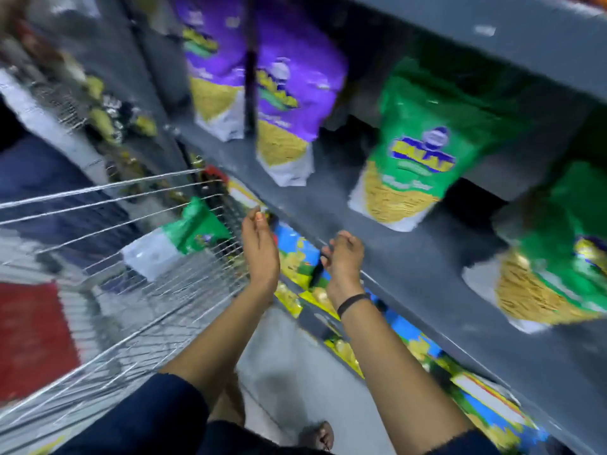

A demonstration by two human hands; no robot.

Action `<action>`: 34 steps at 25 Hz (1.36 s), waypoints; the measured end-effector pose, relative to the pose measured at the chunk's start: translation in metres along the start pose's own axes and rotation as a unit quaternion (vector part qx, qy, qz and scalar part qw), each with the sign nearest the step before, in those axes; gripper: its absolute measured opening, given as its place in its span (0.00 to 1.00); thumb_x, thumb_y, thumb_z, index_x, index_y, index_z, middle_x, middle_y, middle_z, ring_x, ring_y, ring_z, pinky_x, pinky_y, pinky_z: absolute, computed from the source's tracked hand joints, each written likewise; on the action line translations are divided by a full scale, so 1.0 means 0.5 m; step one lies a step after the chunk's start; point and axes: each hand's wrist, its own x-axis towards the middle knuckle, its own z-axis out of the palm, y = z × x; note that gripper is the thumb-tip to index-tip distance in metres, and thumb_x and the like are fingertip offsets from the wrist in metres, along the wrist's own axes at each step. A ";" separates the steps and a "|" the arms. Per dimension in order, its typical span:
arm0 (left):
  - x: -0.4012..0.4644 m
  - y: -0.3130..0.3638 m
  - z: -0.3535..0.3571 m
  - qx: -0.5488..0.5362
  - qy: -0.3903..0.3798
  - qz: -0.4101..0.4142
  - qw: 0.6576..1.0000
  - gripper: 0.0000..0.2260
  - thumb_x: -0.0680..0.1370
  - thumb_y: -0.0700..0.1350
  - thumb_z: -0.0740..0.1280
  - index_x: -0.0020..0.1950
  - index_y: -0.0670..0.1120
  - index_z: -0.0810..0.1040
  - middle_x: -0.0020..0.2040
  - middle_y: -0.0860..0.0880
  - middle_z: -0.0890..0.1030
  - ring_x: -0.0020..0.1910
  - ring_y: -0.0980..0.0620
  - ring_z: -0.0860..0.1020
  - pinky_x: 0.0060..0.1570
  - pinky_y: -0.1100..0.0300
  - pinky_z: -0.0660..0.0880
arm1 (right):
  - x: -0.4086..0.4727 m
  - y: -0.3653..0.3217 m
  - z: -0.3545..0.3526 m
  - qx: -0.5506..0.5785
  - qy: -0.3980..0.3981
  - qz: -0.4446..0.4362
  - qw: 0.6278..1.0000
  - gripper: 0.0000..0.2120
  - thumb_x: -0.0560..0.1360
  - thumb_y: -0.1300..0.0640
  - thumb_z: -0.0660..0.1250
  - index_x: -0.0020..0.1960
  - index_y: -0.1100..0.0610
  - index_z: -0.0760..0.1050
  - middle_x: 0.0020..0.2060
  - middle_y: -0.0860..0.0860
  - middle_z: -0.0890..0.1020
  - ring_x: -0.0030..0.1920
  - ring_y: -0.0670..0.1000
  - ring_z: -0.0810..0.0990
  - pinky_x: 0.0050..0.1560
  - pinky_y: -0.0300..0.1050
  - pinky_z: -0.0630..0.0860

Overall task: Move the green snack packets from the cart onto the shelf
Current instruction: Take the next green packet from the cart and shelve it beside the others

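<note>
The picture is motion-blurred. A green snack packet [184, 238] lies inside the wire cart [108, 290] at the left. Two more green packets stand upright on the grey shelf [377, 244]: one in the middle [414, 149], one at the right edge [558, 257]. My left hand [261, 249] hovers over the cart's near rim, fingers apart, holding nothing. My right hand [343, 261] hangs just in front of the shelf edge with fingers loosely curled, and nothing shows in it.
Two purple packets [289, 106] stand on the same shelf to the left of the green ones. Yellow and blue packets [305, 261] fill the lower shelf below the hands. A red mat [33, 333] lies on the floor beyond the cart.
</note>
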 end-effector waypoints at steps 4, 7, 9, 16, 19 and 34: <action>0.238 -0.056 -0.261 0.034 0.161 -0.052 0.985 0.15 0.80 0.44 0.55 0.61 0.35 0.69 0.60 0.34 0.75 0.60 0.39 0.73 0.58 0.58 0.67 | -0.037 0.100 0.274 -0.095 -0.166 0.061 0.980 0.13 0.77 0.64 0.55 0.37 0.52 0.67 0.29 0.51 0.68 0.27 0.46 0.69 0.25 0.35 0.65; 0.371 -0.144 -0.427 0.100 0.179 -0.121 0.971 0.20 0.74 0.48 0.59 0.59 0.35 0.71 0.57 0.31 0.77 0.57 0.34 0.75 0.56 0.52 0.70 | -0.033 0.182 0.446 -0.153 -0.252 0.137 0.946 0.14 0.78 0.63 0.55 0.36 0.51 0.66 0.27 0.52 0.66 0.24 0.46 0.68 0.22 0.32 0.64; 0.443 -0.212 -0.512 0.208 0.134 -0.157 0.956 0.23 0.72 0.51 0.58 0.59 0.36 0.72 0.57 0.32 0.78 0.56 0.34 0.76 0.56 0.49 0.70 | 0.000 0.233 0.541 -0.218 -0.269 0.188 0.919 0.14 0.78 0.63 0.55 0.35 0.52 0.68 0.26 0.53 0.69 0.26 0.47 0.67 0.28 0.36 0.64; 0.646 -0.361 -0.574 0.573 -0.200 -0.114 0.786 0.28 0.72 0.58 0.65 0.68 0.49 0.64 0.67 0.42 0.71 0.64 0.41 0.70 0.66 0.44 0.66 | 0.164 0.413 0.705 -0.386 -0.244 0.248 0.855 0.16 0.78 0.56 0.58 0.64 0.59 0.68 0.65 0.59 0.71 0.55 0.53 0.69 0.53 0.49 0.68; 0.659 -0.398 -0.549 0.640 -0.190 -0.089 0.739 0.24 0.71 0.54 0.67 0.65 0.50 0.68 0.65 0.45 0.73 0.65 0.44 0.69 0.65 0.45 0.62 | 0.177 0.496 0.709 -0.362 -0.246 0.286 0.853 0.28 0.74 0.47 0.64 0.70 0.52 0.58 0.72 0.53 0.62 0.67 0.57 0.66 0.57 0.55 0.71; 0.344 -0.086 -0.521 0.100 -0.008 -0.029 0.995 0.14 0.69 0.36 0.70 0.29 0.50 0.70 0.21 0.56 0.73 0.24 0.62 0.66 0.25 0.65 0.63 | -0.086 0.230 0.421 -0.179 -0.396 0.087 0.896 0.23 0.76 0.58 0.64 0.69 0.56 0.63 0.60 0.50 0.76 0.56 0.43 0.76 0.54 0.34 0.75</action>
